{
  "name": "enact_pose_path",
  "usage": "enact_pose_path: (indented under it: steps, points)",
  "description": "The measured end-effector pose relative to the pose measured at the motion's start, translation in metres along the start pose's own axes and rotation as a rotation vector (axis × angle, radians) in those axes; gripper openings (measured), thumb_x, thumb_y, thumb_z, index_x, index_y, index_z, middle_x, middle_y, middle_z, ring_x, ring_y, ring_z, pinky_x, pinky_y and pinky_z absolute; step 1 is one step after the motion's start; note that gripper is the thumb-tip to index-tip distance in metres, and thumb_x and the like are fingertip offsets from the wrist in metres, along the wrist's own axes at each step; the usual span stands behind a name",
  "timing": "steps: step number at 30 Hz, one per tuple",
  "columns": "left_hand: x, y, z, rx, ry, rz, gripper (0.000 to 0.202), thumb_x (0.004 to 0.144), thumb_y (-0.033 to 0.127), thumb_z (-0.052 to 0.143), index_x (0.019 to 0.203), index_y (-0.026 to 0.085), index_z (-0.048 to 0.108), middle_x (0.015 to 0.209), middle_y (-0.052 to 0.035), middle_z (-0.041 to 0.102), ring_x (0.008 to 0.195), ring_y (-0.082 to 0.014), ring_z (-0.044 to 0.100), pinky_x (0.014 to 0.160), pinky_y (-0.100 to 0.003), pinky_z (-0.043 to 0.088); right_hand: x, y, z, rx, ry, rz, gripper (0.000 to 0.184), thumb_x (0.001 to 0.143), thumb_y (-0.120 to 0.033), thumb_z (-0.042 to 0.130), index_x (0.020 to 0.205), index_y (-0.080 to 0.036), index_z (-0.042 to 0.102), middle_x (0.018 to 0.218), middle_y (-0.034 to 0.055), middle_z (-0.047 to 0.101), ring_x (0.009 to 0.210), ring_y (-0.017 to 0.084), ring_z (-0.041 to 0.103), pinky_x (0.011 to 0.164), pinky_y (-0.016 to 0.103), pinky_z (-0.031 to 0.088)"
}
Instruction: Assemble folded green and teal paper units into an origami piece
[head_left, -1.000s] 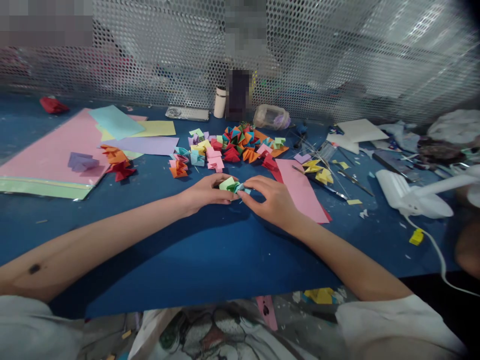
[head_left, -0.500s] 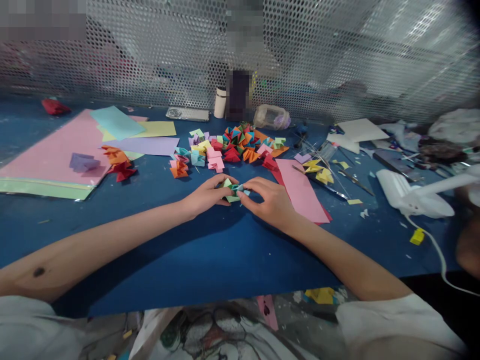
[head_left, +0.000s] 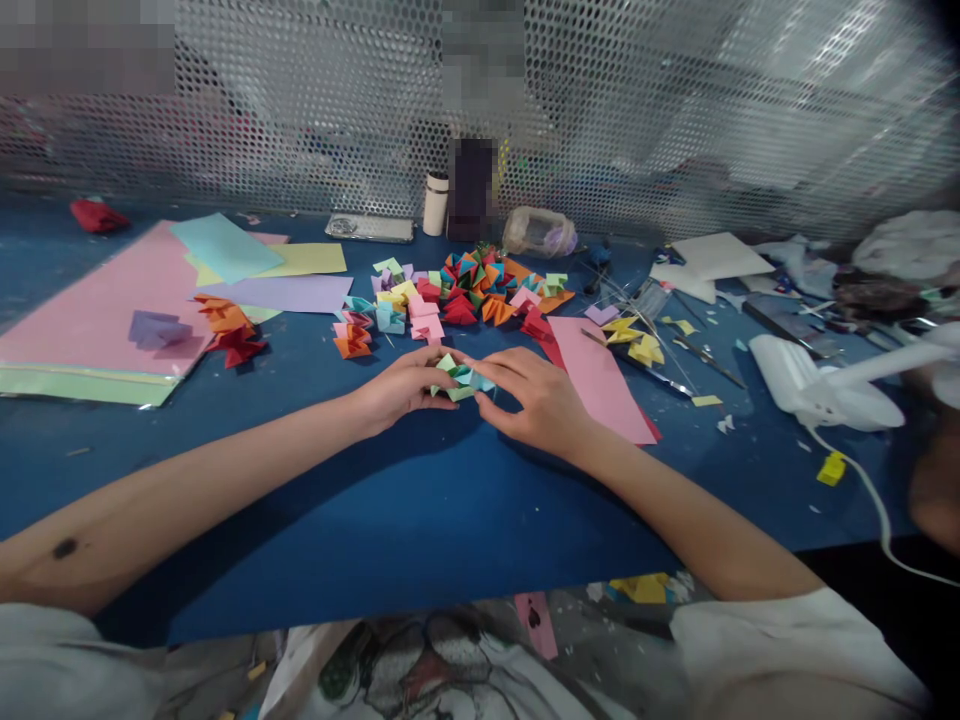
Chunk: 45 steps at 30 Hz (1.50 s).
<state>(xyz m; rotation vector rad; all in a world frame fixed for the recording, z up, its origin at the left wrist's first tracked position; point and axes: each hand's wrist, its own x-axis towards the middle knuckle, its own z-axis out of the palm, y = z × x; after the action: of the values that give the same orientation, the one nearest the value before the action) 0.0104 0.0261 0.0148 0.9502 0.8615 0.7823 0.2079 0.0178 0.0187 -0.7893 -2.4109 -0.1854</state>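
Observation:
In the head view, my left hand is closed around a light green and blue folded paper piece, thumb in front and fingers behind. My right hand has its index finger and thumb at the blue right end of the same piece. The fingers partly hide how its folds fit together. Just behind the hands lies a heap of folded paper units in many colours. A pink paper strip lies right of my right hand, over a red one.
Coloured paper sheets are spread at the left, with orange and red folded pieces beside them. A phone, a cream bottle and a clear jar stand or lie along the mesh. A white lamp is at the right.
The fingers of my right hand have opened a little on the blue end, and more of it shows. My left hand keeps its hold; the view has shifted slightly.

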Motion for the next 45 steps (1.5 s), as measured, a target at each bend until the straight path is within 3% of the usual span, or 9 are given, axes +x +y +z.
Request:
enact_pose_path:
  steps: [8,13,25,33,45]
  points:
    - [0.003,0.001,-0.004,-0.061,-0.071,-0.017,0.038,0.065,0.006,0.064,0.101,0.014,0.059,0.091,-0.0027,0.059,0.08,-0.0132,0.06,0.074,-0.028,0.052,0.0,0.002,-0.004,0.097,-0.059,0.019,0.031,0.087,-0.02,0.054,0.116,-0.014,0.062,0.102,0.0117,0.064,0.093,0.022,0.06,0.082,0.037,0.052]
    - [0.003,-0.002,-0.008,-0.007,-0.129,0.022,0.042,0.064,0.005,0.068,0.104,0.016,0.059,0.093,-0.002,0.059,0.08,-0.0128,0.061,0.074,-0.028,0.052,0.001,0.003,-0.003,0.15,-0.006,0.068,0.026,0.089,-0.021,0.053,0.111,-0.016,0.065,0.096,0.0096,0.066,0.088,0.02,0.06,0.077,0.035,0.052]
    - [0.002,-0.003,-0.009,0.059,-0.118,0.026,0.047,0.061,0.003,0.071,0.105,0.016,0.059,0.094,-0.0017,0.059,0.086,-0.0133,0.059,0.082,-0.032,0.048,0.001,0.005,-0.002,0.237,-0.007,0.092,0.019,0.085,-0.022,0.061,0.101,-0.018,0.071,0.091,0.0075,0.071,0.084,0.019,0.062,0.077,0.035,0.052]
    - [0.002,-0.004,-0.008,0.197,-0.108,0.122,0.051,0.056,0.005,0.074,0.103,0.015,0.058,0.087,0.0002,0.058,0.079,-0.0124,0.056,0.073,-0.027,0.047,0.002,0.003,-0.003,0.221,0.0,0.113,0.017,0.087,-0.022,0.058,0.097,-0.019,0.072,0.088,0.0063,0.072,0.082,0.018,0.063,0.075,0.033,0.052]
    - [0.0,-0.008,-0.005,0.34,-0.072,0.204,0.05,0.06,0.01,0.077,0.105,0.017,0.055,0.097,-0.0013,0.057,0.079,-0.012,0.056,0.069,-0.024,0.049,0.001,0.005,0.0,0.227,0.028,0.099,0.018,0.084,-0.018,0.059,0.094,-0.02,0.073,0.085,0.0054,0.073,0.08,0.017,0.063,0.074,0.032,0.052]
